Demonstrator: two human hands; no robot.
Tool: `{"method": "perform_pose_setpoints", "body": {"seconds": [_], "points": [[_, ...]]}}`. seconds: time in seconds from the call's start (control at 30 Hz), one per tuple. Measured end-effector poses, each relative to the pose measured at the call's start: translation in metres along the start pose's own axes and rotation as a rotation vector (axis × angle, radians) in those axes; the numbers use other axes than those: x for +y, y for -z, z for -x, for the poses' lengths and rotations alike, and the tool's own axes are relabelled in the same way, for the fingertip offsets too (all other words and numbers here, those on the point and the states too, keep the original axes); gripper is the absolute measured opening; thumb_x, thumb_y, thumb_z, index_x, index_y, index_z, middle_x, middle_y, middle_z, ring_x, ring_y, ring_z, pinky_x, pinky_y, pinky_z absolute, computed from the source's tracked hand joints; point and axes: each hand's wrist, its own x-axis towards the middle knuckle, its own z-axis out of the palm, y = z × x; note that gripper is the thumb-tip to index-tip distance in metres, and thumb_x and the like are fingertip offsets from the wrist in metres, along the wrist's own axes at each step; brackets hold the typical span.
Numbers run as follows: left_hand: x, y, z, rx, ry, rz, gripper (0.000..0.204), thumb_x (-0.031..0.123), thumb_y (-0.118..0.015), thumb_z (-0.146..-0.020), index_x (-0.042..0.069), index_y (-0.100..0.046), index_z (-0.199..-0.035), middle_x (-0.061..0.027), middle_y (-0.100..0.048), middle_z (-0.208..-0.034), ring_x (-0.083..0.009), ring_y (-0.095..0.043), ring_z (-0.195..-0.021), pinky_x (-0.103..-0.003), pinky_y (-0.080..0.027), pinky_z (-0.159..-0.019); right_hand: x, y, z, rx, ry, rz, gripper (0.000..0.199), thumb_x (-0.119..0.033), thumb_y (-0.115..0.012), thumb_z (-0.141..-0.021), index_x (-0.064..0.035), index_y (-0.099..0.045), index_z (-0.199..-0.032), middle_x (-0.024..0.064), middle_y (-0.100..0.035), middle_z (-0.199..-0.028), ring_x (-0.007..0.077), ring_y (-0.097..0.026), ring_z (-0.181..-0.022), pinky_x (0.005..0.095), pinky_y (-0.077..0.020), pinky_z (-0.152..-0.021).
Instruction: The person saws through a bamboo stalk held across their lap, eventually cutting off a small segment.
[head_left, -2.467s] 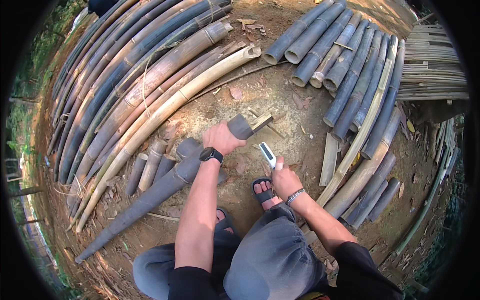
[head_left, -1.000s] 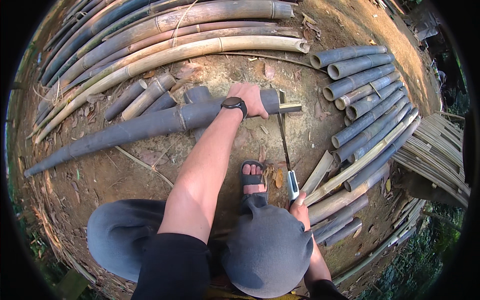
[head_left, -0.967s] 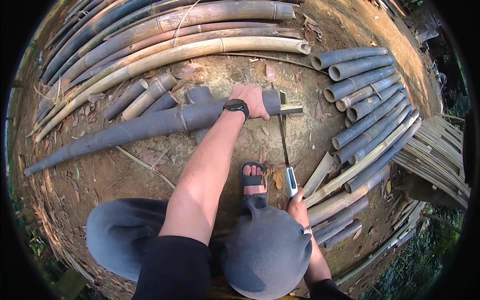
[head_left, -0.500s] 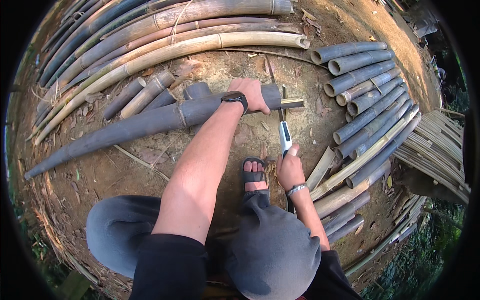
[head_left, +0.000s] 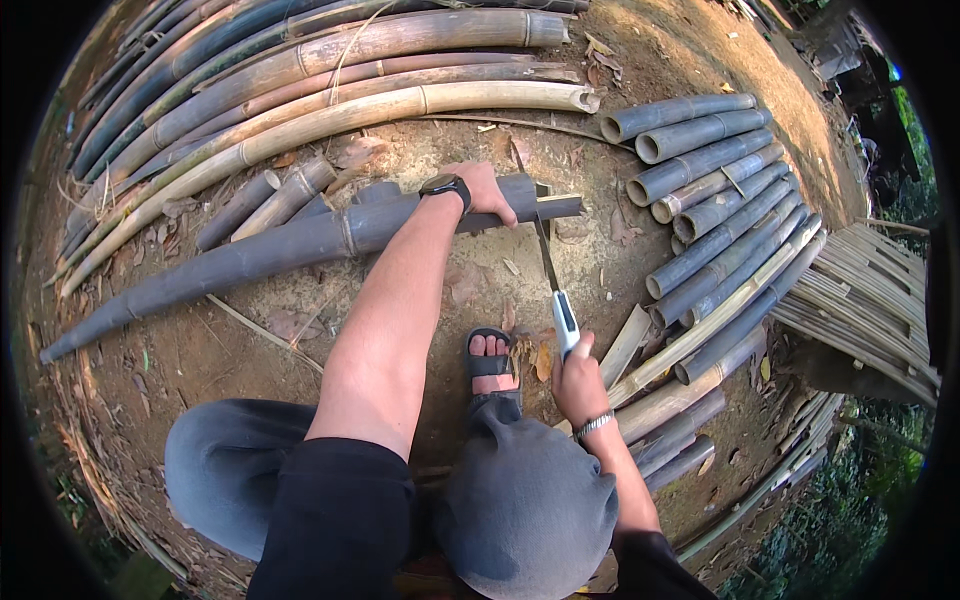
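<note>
Head view: left hand (head_left: 487, 190) closed over the dark bamboo pole (head_left: 300, 245) lying across the dirt, near its right end. Right hand (head_left: 578, 382) wrapped round the pale handle of the saw (head_left: 553, 285), blade tip at the pole's end. Versus half a second ago: right hand drawn back toward the knee; pole unmoved.

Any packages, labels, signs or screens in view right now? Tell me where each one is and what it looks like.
Wristwatch: on the left wrist, above the dark bamboo pole; small dark rounded face on a black strap, too small to show whether it is a screen.
No packages, labels or signs show.
</note>
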Motion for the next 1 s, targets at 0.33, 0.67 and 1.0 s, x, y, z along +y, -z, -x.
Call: {"method": "perform_pose_setpoints", "body": {"seconds": [0.33, 0.67, 1.0], "points": [[0.026, -0.050, 0.050, 0.712, -0.215, -0.313, 0.090, 0.040, -0.088, -0.057, -0.002, -0.051, -0.128, -0.0206, -0.058, -0.125, -0.0355, -0.060, -0.117, -0.046, -0.048, -0.100, -0.006, -0.012, -0.037, 0.017, 0.004, -0.026, 0.058, -0.016, -0.050, -0.095, 0.0189, -0.025, -0.133, 0.0327, -0.065, -0.078, 0.0512, -0.065, -0.073, 0.0583, -0.0524, -0.066], [0.027, -0.019, 0.029, 0.298, -0.051, -0.294, 0.063, 0.036, -0.083, -0.062, -0.001, -0.060, -0.108, -0.0203, -0.070, -0.106, -0.0336, -0.070, -0.097, -0.042, -0.057, -0.085, 0.003, -0.002, 0.028, 0.002, -0.049, -0.079, 0.046, -0.024, -0.050, -0.098, 0.0093, -0.036, -0.127, 0.0342, -0.065, -0.094, 0.0507, -0.066, -0.078, 0.0597, -0.0528, -0.066], [0.022, 0.007, 0.027, 0.199, -0.013, -0.288, 0.061, 0.038, -0.085, -0.062, 0.000, -0.066, -0.106, -0.0206, -0.073, -0.101, -0.0329, -0.072, -0.096, -0.041, -0.058, -0.085, -0.008, 0.007, 0.016, -0.005, -0.015, 0.060, 0.038, -0.011, -0.042, -0.099, 0.0148, -0.034, -0.126, 0.0324, -0.066, -0.080, 0.0505, -0.067, -0.073, 0.0562, -0.0539, -0.060]]}}
